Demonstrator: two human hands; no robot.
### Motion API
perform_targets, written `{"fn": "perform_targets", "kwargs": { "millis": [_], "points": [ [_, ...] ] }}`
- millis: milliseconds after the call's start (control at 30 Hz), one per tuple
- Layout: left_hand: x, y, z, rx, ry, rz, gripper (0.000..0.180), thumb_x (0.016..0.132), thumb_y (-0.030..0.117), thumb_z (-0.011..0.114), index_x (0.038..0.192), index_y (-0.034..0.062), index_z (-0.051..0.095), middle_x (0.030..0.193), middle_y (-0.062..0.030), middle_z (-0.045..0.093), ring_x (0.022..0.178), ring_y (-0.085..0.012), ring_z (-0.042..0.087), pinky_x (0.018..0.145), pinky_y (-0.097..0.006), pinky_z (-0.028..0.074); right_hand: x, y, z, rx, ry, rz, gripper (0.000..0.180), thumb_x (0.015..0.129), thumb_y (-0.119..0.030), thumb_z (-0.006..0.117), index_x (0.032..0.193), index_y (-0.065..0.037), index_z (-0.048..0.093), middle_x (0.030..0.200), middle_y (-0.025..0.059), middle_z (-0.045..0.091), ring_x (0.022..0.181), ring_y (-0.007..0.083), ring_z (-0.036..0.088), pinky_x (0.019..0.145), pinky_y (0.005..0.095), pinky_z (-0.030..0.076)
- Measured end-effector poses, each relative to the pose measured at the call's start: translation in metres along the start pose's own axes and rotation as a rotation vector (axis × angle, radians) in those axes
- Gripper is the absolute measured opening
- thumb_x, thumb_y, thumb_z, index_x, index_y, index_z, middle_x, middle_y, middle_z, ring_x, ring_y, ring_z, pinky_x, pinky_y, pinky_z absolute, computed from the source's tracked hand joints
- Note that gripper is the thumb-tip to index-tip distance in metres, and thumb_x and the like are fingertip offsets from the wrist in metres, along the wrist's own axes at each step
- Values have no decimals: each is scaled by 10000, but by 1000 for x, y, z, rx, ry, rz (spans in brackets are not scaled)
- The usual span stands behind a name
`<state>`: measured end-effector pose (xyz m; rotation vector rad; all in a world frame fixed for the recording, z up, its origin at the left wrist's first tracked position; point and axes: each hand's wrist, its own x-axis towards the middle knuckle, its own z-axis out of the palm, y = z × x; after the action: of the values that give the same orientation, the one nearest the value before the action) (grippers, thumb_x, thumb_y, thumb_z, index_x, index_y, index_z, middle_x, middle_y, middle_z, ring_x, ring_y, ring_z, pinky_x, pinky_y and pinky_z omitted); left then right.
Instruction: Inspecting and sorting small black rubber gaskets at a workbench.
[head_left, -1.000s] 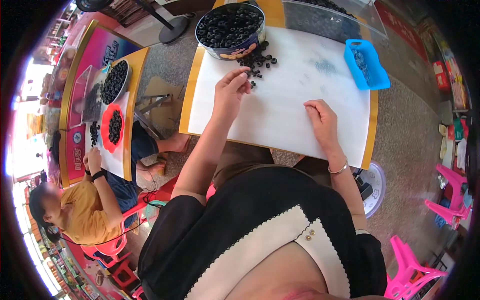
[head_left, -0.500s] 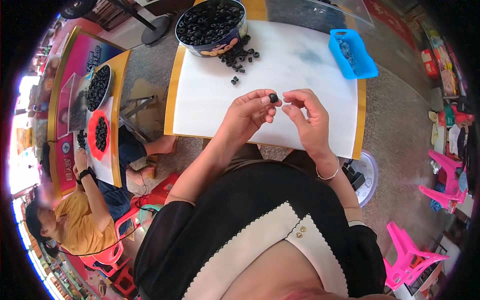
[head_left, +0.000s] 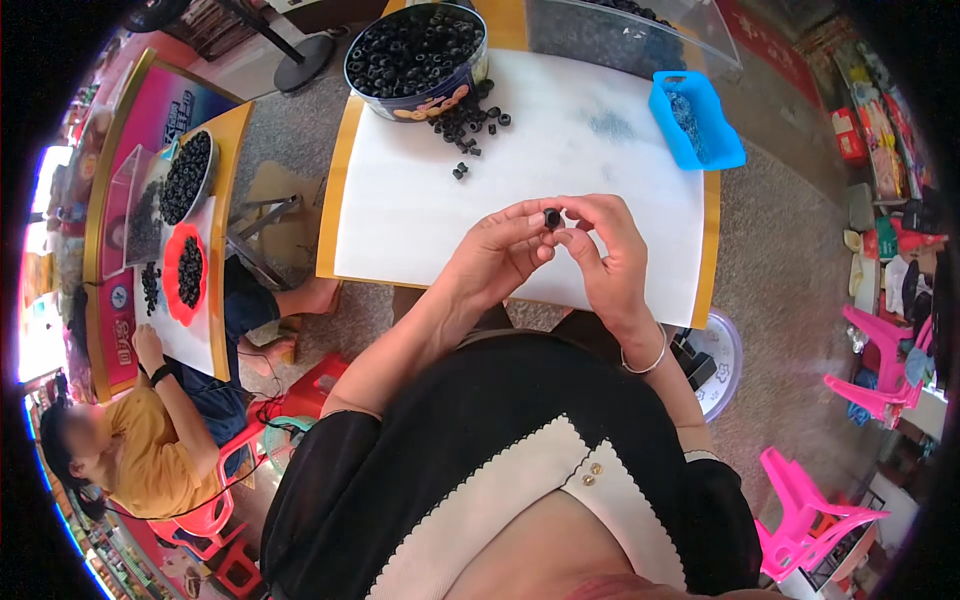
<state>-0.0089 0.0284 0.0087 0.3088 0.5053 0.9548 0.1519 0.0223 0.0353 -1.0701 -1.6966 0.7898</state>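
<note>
Over the front part of the white-topped table, my left hand (head_left: 500, 250) pinches a small black hollow cylindrical piece (head_left: 552, 219) between thumb and fingers, its dark opening showing. My right hand (head_left: 609, 256) comes up against it from the other side, with fingers curled and fingertips close to the piece. Whether something tiny is between those fingertips is too small to tell. Similar loose black pieces (head_left: 462, 130) are scattered farther off, beside a round tin (head_left: 415, 107) heaped with them.
A blue plastic tray (head_left: 727, 152) holding small clear bits stands at the table's (head_left: 420, 220) right edge. Behind it is a clear bin (head_left: 600, 40). At left, a co-worker (head_left: 165, 450) sits by another table with a red dish (head_left: 178, 310) of black pieces. Pink stools (head_left: 800, 515) stand at right.
My right hand has moved in to meet the black piece in my left hand. The piece has turned so its opening shows. The whole view has shifted slightly.
</note>
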Motion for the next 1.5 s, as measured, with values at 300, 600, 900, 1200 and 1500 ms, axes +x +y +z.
{"fn": "perform_targets", "kwargs": {
  "millis": [300,600,900,1200,1500],
  "points": [
    [7,-4,-9,175,130,17,282,874,77,594,1123,-43,538,959,-95,623,789,-135,578,719,-243,484,-16,21,3,-30,31,32,161,798,-38,617,959,-34,615,897,101,571,836,225,567,714,314,468],
    [38,-5,-37,210,114,36,234,885,50,569,1100,-42,563,927,-100,614,741,-127,571,714,-234,499,-26,92,-67,-531,273,172,131,798,-43,605,927,-30,625,827,119,573,769,261,563,700,352,455],
    [44,-9,-57,140,-79,34,218,871,45,583,1071,-41,583,916,-90,619,780,-139,599,693,-253,512,7,131,-75,-685,214,88,158,787,-47,612,942,-42,641,857,114,592,806,266,565,726,362,447],
    [45,-8,-55,93,-66,17,232,880,43,571,1093,-47,563,943,-105,615,786,-142,600,695,-255,521,1,130,-71,-601,193,93,168,810,-43,598,969,-41,651,898,91,615,792,206,589,721,296,477],
    [44,-8,-56,108,-62,25,236,885,43,563,1102,-49,560,966,-111,611,805,-144,596,704,-255,518,5,123,-66,-584,170,131,131,778,-55,616,906,-40,639,872,92,602,806,250,563,756,347,443]
  ]
}}
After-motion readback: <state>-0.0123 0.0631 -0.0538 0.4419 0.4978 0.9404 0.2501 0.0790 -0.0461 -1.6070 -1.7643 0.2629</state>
